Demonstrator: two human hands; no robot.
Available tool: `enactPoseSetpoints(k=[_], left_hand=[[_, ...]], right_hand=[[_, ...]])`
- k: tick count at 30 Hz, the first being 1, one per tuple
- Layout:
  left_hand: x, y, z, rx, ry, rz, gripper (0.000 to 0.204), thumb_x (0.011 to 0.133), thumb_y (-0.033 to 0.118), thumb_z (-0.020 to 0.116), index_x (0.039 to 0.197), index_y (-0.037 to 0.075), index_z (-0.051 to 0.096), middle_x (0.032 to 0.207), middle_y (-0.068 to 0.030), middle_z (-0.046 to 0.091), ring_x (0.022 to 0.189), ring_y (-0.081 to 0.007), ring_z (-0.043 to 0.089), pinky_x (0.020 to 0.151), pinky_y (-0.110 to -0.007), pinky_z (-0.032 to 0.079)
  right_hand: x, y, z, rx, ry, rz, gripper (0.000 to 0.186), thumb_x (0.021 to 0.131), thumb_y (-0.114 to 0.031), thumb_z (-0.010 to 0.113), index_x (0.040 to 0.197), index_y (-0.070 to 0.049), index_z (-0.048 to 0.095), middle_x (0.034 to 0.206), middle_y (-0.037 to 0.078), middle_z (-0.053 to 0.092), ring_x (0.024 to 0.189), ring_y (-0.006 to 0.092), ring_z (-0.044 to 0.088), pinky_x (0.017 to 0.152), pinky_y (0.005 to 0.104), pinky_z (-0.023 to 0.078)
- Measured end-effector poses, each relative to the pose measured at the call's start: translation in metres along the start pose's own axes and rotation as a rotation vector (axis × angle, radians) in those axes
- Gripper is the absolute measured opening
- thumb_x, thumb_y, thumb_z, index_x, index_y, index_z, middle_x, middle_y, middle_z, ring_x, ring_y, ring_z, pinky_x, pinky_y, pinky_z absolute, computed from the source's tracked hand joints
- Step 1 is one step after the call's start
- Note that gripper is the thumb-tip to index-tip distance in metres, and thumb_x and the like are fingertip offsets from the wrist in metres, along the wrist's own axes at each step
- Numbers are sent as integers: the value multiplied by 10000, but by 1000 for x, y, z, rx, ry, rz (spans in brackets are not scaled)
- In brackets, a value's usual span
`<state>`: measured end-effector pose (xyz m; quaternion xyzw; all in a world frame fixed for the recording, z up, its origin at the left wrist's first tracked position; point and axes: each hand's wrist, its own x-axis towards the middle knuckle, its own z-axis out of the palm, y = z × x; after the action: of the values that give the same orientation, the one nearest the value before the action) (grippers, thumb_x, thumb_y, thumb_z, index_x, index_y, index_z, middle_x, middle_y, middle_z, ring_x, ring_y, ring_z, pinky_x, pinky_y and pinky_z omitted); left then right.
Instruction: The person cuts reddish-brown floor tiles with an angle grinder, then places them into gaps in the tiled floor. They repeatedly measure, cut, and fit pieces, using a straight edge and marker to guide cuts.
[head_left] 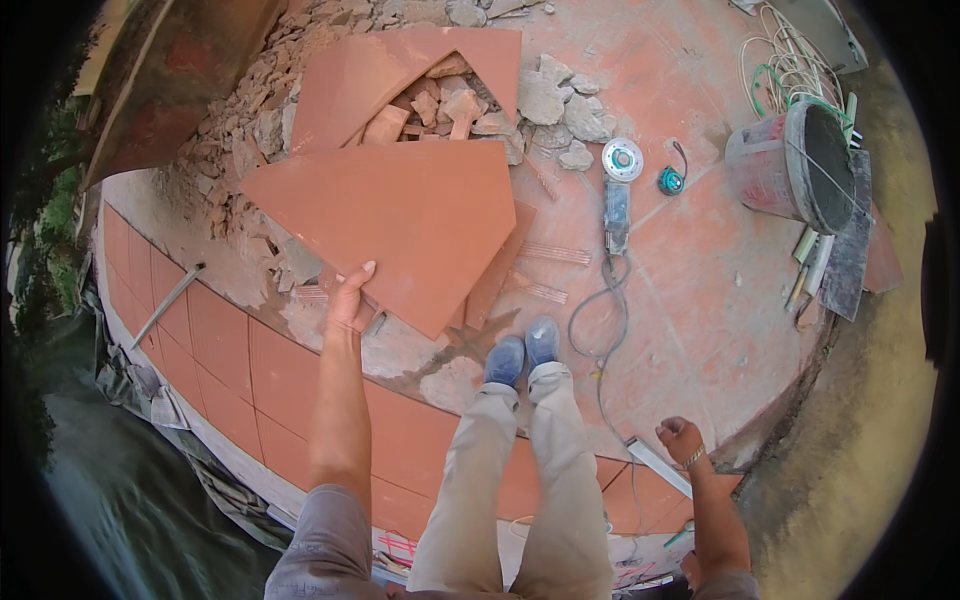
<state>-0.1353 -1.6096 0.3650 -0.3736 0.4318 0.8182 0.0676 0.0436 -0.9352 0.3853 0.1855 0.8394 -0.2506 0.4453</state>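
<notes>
My left hand (350, 299) grips the near edge of a large terracotta tile (400, 215) with cut corners, thumb on its top face and the fingers hidden underneath. The tile is held up over other tiles and rubble. Behind it lies another terracotta tile (330, 80) with an angular notch cut out, broken pieces showing through the gap. My right hand (682, 440) is away to the lower right, its fingers curled closed; whatever they may hold is hidden. Just beside it is a pale metal bar (660, 467), and I cannot tell if the hand touches it.
An angle grinder (617, 195) lies on the dusty floor, its cable (600, 330) trailing toward me. A teal tape measure (671, 180) sits beside it. Grey rubble (570, 105) is heaped behind. At right, a bucket (775, 165) stands near tile offcuts. Laid tiles (225, 350) border a raised edge.
</notes>
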Motion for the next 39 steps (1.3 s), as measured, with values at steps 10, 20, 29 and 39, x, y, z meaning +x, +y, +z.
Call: enactPoseSetpoints(k=[10,20,29,39], left_hand=[[55,-102,-80,-125,122,-141,493,955,133,721,1408,57,543,1338,-86,649,1239,-249,638,1073,-418,535],[54,-100,-101,473,11,-466,497,979,391,725,1321,52,606,1263,-94,688,1106,-221,707,904,-366,606],[53,-20,-19,1324,-461,164,376,958,277,751,1215,13,678,1113,-103,735,1033,-185,703,924,-344,551],[35,-146,152,1514,-652,1254,678,879,229,770,1498,122,516,1043,-98,626,914,-306,673,798,-411,570]], right_hand=[[317,-179,14,-164,457,-259,954,750,-403,873,1460,66,443,1309,331,592,1204,427,602,1019,483,506],[415,-270,67,44,832,-24,1031,751,-340,886,1524,55,329,1375,359,530,1276,499,530,1077,493,458],[404,-252,35,462,805,-402,443,851,-349,721,1027,52,658,775,163,713,703,319,717,652,446,587],[255,-341,59,1541,-196,-711,378,960,-294,675,1130,40,622,938,162,724,766,217,726,659,346,618]])
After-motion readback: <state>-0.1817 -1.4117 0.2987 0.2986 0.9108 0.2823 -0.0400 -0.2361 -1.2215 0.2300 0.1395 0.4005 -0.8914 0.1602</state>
